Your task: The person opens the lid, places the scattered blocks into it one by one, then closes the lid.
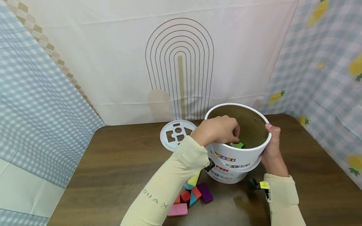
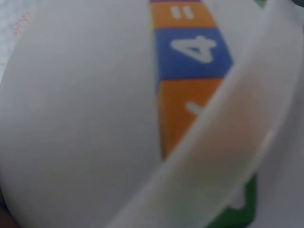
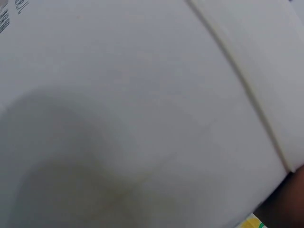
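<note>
A white bucket (image 1: 226, 175) with a printed label stands on the table. My left hand (image 1: 219, 130) reaches over its near left rim, fingers curled and pinching a green block (image 1: 238, 145) just inside the opening. The block's lower part is hidden behind the rim. My right hand (image 1: 272, 146) grips the bucket's right side, with its thumb over the rim and the other fingers mostly hidden. The left wrist view shows the bucket's number label (image 2: 192, 52) behind a pale band (image 2: 228, 137). In the right wrist view the white wall (image 3: 142, 71) fills nearly everything.
A white lid with shaped holes (image 1: 167, 142) lies left of the bucket. In front, beside the left sleeve, are several coloured blocks, including a pink one (image 1: 178, 210), a red cylinder (image 1: 185, 196) and a purple one (image 1: 205, 193). Cloth sheets (image 1: 113, 62) hang around the wooden table.
</note>
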`<state>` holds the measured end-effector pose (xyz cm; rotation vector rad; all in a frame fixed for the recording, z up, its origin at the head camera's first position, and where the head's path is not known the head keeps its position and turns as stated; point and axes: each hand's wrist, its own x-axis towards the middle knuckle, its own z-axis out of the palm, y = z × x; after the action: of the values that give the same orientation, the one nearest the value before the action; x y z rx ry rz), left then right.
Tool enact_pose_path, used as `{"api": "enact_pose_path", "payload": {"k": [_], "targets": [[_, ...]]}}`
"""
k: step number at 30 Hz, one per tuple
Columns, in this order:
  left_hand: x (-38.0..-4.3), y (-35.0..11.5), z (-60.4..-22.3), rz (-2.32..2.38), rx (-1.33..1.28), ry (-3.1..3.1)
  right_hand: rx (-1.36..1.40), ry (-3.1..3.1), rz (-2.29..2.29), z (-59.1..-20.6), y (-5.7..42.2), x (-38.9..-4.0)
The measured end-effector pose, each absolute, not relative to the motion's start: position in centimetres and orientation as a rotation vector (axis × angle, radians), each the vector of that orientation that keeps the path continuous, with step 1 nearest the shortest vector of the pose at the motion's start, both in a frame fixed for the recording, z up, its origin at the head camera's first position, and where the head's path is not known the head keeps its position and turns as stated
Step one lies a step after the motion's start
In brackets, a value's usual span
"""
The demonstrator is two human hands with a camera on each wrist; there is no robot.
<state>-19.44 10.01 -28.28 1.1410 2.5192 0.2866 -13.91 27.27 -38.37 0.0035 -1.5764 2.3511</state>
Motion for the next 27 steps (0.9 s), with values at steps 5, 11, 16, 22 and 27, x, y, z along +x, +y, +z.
{"api": "enact_pose_path", "payload": {"k": [5,11,16,22,27], "targets": [[-19.3,9.7,-28.7,0.611,1.235,2.641,0.004,-1.569,2.354,-38.4,27.7,-13.8],[-19.1,8.0,-30.8,1.095,1.491,2.8,-0.015,-1.559,2.356,-38.4,28.1,-13.9],[-19.0,6.4,-33.1,1.152,1.571,2.857,-0.017,-1.511,2.371,-38.4,28.2,-13.9],[-19.7,3.1,-35.6,1.328,1.349,2.829,-0.011,-1.512,2.39,-38.4,27.8,-13.9],[-20.3,-0.3,-37.9,1.355,1.056,2.895,-0.001,-1.533,2.375,-38.3,27.2,-13.9]]}}
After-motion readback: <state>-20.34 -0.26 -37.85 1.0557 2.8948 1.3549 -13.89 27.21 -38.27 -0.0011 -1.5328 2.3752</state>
